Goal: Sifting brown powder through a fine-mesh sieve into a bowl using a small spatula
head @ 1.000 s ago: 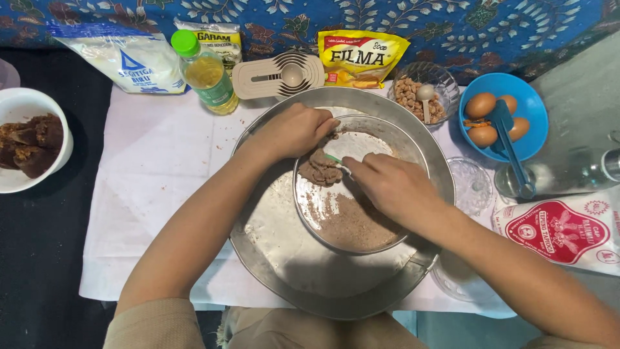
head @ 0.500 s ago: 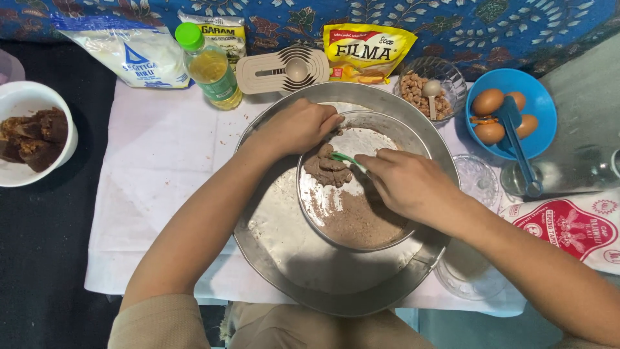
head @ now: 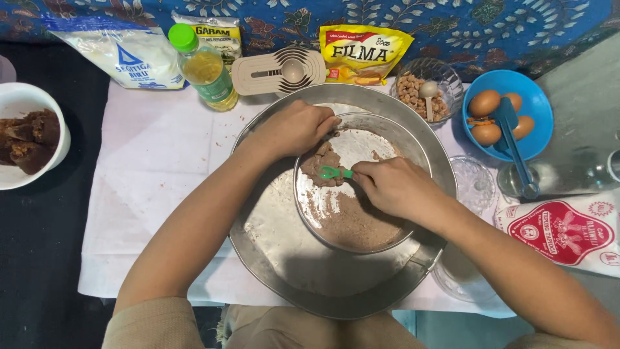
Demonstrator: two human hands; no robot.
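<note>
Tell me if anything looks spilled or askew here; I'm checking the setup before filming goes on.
Nothing stands out. The brown powder stays inside the sieve, which sits in the large metal bowl. The left hand grips the sieve's rim, the right hand works a green spoon. The oil bottle stands upright, capped.

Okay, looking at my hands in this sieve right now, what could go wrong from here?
1. The left hand steadies the sieve only at its far rim; hard pressing with the green spoon in the right hand may tip it inside the large metal basin.
2. The brown lumps sit near that rim and might get pushed over it unsifted.
3. The right forearm passes close to the glass bowl and might knock it.
</note>
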